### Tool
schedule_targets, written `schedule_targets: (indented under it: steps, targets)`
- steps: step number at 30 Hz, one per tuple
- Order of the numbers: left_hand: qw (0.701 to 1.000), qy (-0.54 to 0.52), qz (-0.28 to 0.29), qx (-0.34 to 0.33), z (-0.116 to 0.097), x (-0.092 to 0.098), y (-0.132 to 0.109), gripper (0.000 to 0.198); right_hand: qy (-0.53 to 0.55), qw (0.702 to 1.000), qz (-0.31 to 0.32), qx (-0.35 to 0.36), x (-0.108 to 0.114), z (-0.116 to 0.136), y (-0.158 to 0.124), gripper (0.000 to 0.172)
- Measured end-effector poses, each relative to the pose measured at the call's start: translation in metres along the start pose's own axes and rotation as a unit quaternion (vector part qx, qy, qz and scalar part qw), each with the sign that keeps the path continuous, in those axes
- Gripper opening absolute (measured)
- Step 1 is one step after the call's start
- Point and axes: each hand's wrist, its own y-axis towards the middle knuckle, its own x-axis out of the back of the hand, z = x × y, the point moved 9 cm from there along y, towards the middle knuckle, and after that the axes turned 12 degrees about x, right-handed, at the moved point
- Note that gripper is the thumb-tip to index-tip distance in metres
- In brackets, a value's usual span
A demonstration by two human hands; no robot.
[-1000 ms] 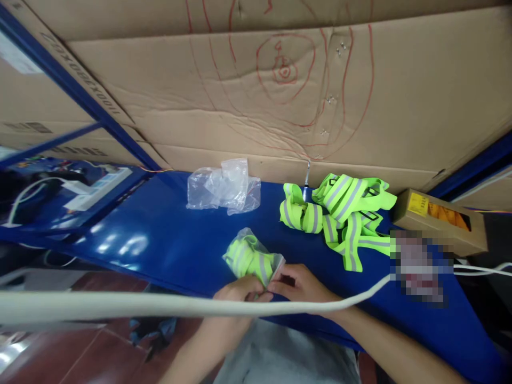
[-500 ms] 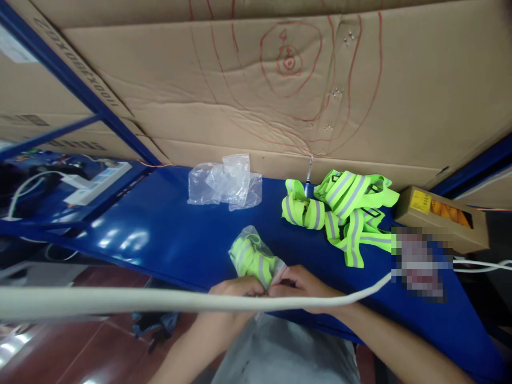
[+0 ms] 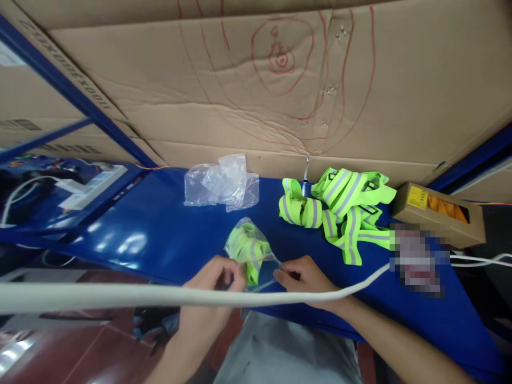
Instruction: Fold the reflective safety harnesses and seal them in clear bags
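Note:
A clear zip-top plastic bag (image 3: pixel 269 273) with a rolled neon-yellow reflective strap (image 3: pixel 248 246) inside lies at the front edge of the blue table. My left hand (image 3: pixel 216 274) is closed at the bag's left edge, finger and thumb pinched together. On the other side, my right hand (image 3: pixel 306 274) pinches the right edge of the bag's mouth. The mouth is spread between both hands, and the strap's lower end comes close to it. A white cable (image 3: pixel 160 296) passes in front of the camera and hides part of both hands.
Loose reflective straps (image 3: pixel 344 194) are heaped at the right rear. Clear plastic bags (image 3: pixel 222 184) lie against the cardboard wall (image 3: pixel 160 80). A cardboard box (image 3: pixel 444 213) stands at the right. A power strip (image 3: pixel 94 186) sits far left on the table (image 3: pixel 160 224).
My hands have moved apart, the left one leftward, and the bag's mouth is now stretched between them. The strap in the bag is more exposed to view. The view has shifted slightly.

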Motion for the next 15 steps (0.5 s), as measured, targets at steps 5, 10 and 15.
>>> schedule_targets:
  steps: [5, 10, 15]
  targets:
    - [1.0, -0.006, -0.011, -0.025, -0.009, -0.024, -0.007, 0.027, 0.023, 0.999, -0.025, -0.014, 0.004, 0.01, 0.0, 0.047]
    - [0.966, 0.028, 0.107, -0.232, -0.026, -0.058, -0.034, 0.008, -0.018, 0.999, -0.036, -0.027, 0.01, -0.004, 0.005, 0.031]
    - [0.992, 0.028, -0.096, -0.079, 0.06, -0.009, 0.003, 0.02, -0.064, 0.995, -0.018, -0.079, 0.009, -0.023, 0.008, 0.033]
